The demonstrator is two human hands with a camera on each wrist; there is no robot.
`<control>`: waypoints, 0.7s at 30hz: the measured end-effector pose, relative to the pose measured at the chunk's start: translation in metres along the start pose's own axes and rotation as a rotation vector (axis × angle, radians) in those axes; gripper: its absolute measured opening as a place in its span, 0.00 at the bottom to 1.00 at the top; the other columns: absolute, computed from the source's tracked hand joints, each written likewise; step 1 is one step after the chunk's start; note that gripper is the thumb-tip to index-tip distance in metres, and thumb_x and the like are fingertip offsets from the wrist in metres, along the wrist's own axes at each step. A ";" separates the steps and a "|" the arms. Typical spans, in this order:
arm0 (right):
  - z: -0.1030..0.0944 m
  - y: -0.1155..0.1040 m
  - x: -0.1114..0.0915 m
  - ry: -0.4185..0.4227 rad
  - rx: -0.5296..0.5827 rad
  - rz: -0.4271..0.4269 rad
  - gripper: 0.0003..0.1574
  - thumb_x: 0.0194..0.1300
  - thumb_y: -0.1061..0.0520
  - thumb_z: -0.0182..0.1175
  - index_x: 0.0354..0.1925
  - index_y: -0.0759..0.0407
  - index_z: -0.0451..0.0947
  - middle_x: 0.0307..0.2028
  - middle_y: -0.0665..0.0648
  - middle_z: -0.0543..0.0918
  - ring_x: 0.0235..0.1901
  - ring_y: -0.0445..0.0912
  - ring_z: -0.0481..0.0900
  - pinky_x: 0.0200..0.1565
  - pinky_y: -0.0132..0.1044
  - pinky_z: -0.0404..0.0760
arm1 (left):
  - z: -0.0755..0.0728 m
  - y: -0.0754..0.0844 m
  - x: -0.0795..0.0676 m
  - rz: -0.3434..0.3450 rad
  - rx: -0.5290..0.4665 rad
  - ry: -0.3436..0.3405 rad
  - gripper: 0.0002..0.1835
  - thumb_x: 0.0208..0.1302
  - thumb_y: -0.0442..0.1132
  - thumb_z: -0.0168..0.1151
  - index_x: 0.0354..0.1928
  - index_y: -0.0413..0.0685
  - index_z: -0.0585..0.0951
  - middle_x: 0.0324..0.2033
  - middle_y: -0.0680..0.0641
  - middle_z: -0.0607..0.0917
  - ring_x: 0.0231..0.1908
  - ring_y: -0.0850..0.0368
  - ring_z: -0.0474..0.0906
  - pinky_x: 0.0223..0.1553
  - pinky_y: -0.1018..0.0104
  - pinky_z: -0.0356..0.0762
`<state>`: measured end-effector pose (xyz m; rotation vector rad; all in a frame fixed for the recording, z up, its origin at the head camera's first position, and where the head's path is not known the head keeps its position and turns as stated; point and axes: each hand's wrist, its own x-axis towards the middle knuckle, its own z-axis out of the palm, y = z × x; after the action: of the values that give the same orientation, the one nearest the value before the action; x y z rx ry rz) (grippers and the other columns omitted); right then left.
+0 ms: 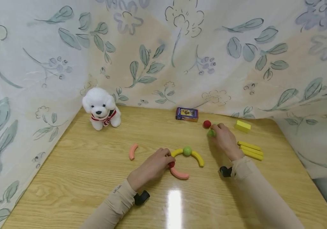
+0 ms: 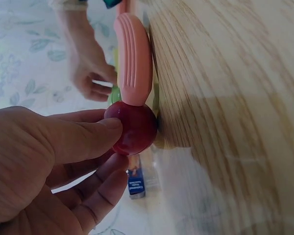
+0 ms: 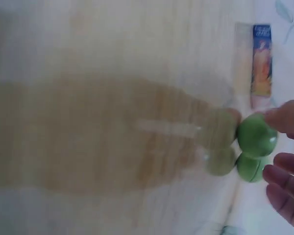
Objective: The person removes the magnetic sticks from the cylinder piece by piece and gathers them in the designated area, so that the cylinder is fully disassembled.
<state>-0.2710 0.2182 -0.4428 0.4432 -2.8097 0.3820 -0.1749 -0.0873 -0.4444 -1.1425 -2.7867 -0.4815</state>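
Observation:
My left hand (image 1: 154, 163) pinches a dark red ball (image 2: 132, 128) between thumb and fingers. Against that ball lies the end of a pink curved stick (image 1: 179, 174), ridged along its side (image 2: 135, 58). A yellow curved piece (image 1: 177, 152), a green ball (image 1: 187, 151) and another yellow curved piece (image 1: 198, 158) continue the arc beyond it. Farther right, my right hand (image 1: 224, 140) has its thumb and fingertips at a green ball (image 3: 257, 135), apparently pinching it. A second green ball (image 3: 251, 167) sits close beside that one, partly hidden by the hand in the head view.
Near the right hand is another red ball (image 1: 207, 124). A small card box (image 1: 187, 114) and a white plush dog (image 1: 101, 108) stand toward the back. Yellow sticks (image 1: 250, 150) and a yellow block (image 1: 242, 126) lie right; a pink curved piece (image 1: 133, 151) lies left.

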 end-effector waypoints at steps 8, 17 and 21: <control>-0.003 -0.044 -0.035 -0.162 0.236 -0.028 0.13 0.64 0.59 0.62 0.46 0.63 0.82 0.38 0.58 0.85 0.32 0.46 0.81 0.34 0.40 0.79 | -0.001 -0.001 0.001 0.021 -0.018 0.021 0.05 0.66 0.33 0.62 0.36 0.52 0.84 0.36 0.50 0.79 0.37 0.56 0.72 0.39 0.68 0.74; 0.014 -0.074 -0.044 -0.185 0.130 -0.068 0.17 0.60 0.52 0.69 0.46 0.59 0.82 0.37 0.55 0.84 0.36 0.46 0.81 0.38 0.43 0.80 | 0.000 -0.001 -0.002 0.030 -0.036 0.032 0.05 0.66 0.34 0.62 0.39 0.51 0.85 0.38 0.50 0.80 0.38 0.56 0.72 0.41 0.67 0.75; 0.016 -0.073 -0.046 -0.150 0.104 -0.066 0.16 0.59 0.52 0.70 0.43 0.58 0.83 0.34 0.53 0.83 0.32 0.44 0.80 0.34 0.40 0.79 | 0.000 0.001 0.000 0.019 -0.045 0.019 0.05 0.66 0.35 0.62 0.38 0.53 0.85 0.37 0.52 0.79 0.38 0.58 0.71 0.40 0.69 0.74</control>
<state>-0.2077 0.1588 -0.4559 0.6099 -2.9197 0.5022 -0.1735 -0.0867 -0.4440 -1.1665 -2.7598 -0.5521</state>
